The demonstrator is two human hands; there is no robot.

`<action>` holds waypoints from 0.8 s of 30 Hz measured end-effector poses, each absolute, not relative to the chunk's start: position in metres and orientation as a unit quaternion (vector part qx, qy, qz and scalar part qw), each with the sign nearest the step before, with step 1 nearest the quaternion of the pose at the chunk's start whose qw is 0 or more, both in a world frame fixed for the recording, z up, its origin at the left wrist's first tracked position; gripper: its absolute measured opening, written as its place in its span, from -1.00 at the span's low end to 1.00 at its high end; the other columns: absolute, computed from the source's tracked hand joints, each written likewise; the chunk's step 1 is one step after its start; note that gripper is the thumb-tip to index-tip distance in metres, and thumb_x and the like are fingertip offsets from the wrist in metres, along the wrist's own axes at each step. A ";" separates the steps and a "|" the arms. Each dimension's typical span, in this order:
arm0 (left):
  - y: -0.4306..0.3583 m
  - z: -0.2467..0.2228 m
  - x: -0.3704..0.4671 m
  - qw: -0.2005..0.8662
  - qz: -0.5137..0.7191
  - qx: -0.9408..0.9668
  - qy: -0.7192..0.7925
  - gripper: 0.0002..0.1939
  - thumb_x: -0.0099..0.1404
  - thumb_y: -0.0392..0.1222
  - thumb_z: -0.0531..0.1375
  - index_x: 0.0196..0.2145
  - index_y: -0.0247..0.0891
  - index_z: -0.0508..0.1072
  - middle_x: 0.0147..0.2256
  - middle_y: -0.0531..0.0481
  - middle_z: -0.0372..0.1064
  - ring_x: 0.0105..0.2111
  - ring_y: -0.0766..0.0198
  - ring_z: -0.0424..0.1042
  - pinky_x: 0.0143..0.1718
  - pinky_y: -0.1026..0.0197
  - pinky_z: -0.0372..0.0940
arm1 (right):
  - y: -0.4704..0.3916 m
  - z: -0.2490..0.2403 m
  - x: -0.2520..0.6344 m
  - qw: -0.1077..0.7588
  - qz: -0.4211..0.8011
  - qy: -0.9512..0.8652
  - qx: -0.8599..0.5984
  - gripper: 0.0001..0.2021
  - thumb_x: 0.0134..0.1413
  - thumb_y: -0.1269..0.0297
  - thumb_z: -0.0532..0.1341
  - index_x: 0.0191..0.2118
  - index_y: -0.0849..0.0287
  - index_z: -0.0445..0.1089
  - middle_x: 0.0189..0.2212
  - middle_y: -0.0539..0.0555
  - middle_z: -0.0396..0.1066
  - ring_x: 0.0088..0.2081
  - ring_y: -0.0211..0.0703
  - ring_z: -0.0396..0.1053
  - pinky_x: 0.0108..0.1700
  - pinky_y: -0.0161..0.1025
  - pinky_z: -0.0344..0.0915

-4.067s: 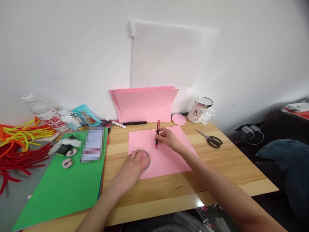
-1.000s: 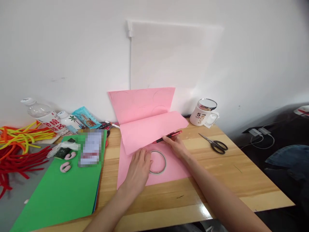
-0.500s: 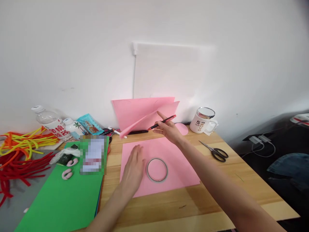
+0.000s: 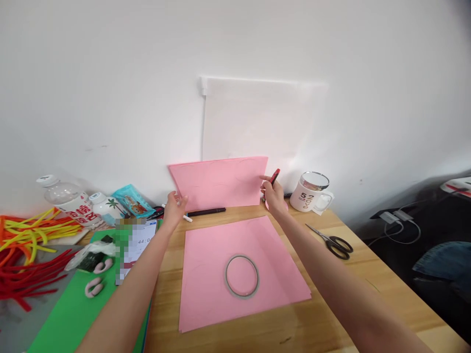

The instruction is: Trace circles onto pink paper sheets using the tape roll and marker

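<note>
Several pink paper sheets (image 4: 221,181) stand upright, leaning on the wall. At their lower left edge, my left hand (image 4: 175,208) has its thumb in front and fingers curled round the edge. My right hand (image 4: 275,196) is closed around a red-and-black pen (image 4: 274,176), its index finger reaching to the sheets' right edge. Closer to me, more pink sheets (image 4: 206,274) lie flat on the wooden table. On them rests a thin grey ring like a roll of tape (image 4: 225,275), and faint curved lines show on the paper.
Black-handled scissors (image 4: 338,246) and a white mug (image 4: 307,198) are on the right. A black marker (image 4: 206,212) lies by the wall. To the left are green sheets (image 4: 66,314), a phone (image 4: 142,245), bottles (image 4: 75,201), and red pipe cleaners (image 4: 33,274).
The lifted pink sheet now stands with the others against the wall. My left hand has moved up to their left edge; my right hand has shifted right with the pen.
</note>
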State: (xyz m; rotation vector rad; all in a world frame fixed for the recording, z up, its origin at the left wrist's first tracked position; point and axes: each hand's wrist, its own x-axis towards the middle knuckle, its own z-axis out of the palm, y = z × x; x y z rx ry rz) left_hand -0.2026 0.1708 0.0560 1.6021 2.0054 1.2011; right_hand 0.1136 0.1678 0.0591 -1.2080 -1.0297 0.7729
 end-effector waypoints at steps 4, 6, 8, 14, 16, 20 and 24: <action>0.188 0.054 -0.206 0.138 0.438 0.524 0.717 -0.63 0.25 -0.09 0.16 -0.06 -0.35 0.25 -0.23 -0.17 0.40 -0.19 0.08 0.44 -0.14 0.05 0.32 | 0.173 0.051 0.124 0.601 0.258 -0.454 -0.606 -0.72 0.04 0.11 0.07 -0.19 0.14 0.35 -0.31 0.13 0.36 -0.20 0.01 0.31 -0.08 -0.01 0.23; 0.191 0.053 -0.207 0.128 0.449 0.510 0.723 -0.67 0.25 -0.06 0.15 -0.11 -0.33 0.27 -0.28 -0.13 0.38 -0.24 0.09 0.43 -0.17 0.06 0.31 | 0.174 0.047 0.124 0.578 0.239 -0.458 -0.632 -0.72 0.07 0.07 0.07 -0.20 0.14 0.31 -0.31 0.14 0.38 -0.21 0.05 0.32 -0.09 -0.01 0.21; 0.193 0.051 -0.206 0.122 0.457 0.504 0.723 -0.71 0.27 -0.03 0.13 -0.18 -0.29 0.29 -0.32 -0.09 0.37 -0.28 0.11 0.41 -0.19 0.08 0.30 | 0.176 0.044 0.122 0.556 0.231 -0.464 -0.650 -0.73 0.12 0.05 0.04 -0.21 0.13 0.27 -0.35 0.13 0.38 -0.26 0.05 0.33 -0.15 -0.03 0.20; 0.199 0.047 -0.196 0.117 0.455 0.519 0.714 -0.79 0.29 -0.10 0.09 -0.47 -0.21 0.28 -0.53 0.06 0.24 -0.42 0.18 0.33 -0.27 0.15 0.26 | 0.184 0.043 0.117 0.521 0.209 -0.487 -0.669 -0.81 0.16 0.12 0.02 -0.40 0.09 0.15 -0.45 0.04 0.28 -0.40 -0.06 0.24 -0.26 -0.12 0.16; 0.201 0.046 -0.194 0.122 0.451 0.521 0.714 -0.77 0.31 -0.14 0.08 -0.50 -0.22 0.29 -0.56 0.07 0.21 -0.45 0.20 0.31 -0.30 0.15 0.26 | 0.184 0.044 0.117 0.518 0.203 -0.489 -0.671 -0.78 0.16 0.11 0.01 -0.45 0.07 0.10 -0.51 -0.01 0.22 -0.44 -0.10 0.18 -0.31 -0.15 0.14; 0.202 0.044 -0.193 0.138 0.446 0.524 0.713 -0.79 0.36 -0.11 0.11 -0.22 -0.32 0.41 -0.27 -0.05 0.38 -0.29 0.22 0.39 -0.21 0.09 0.34 | 0.182 0.046 0.120 0.523 0.194 -0.484 -0.675 -0.77 0.18 0.11 -0.03 -0.45 0.05 0.03 -0.58 -0.07 0.14 -0.50 -0.14 0.11 -0.37 -0.19 0.08; 0.199 0.037 -0.193 0.150 0.440 0.519 0.717 -0.65 0.36 -0.08 0.15 0.04 -0.28 0.33 0.01 -0.14 0.30 -0.09 0.15 0.39 -0.10 -0.01 0.36 | 0.181 0.042 0.122 0.519 0.198 -0.489 -0.673 -0.79 0.17 0.12 -0.02 -0.44 0.05 0.05 -0.59 -0.08 0.14 -0.51 -0.14 0.12 -0.41 -0.22 0.05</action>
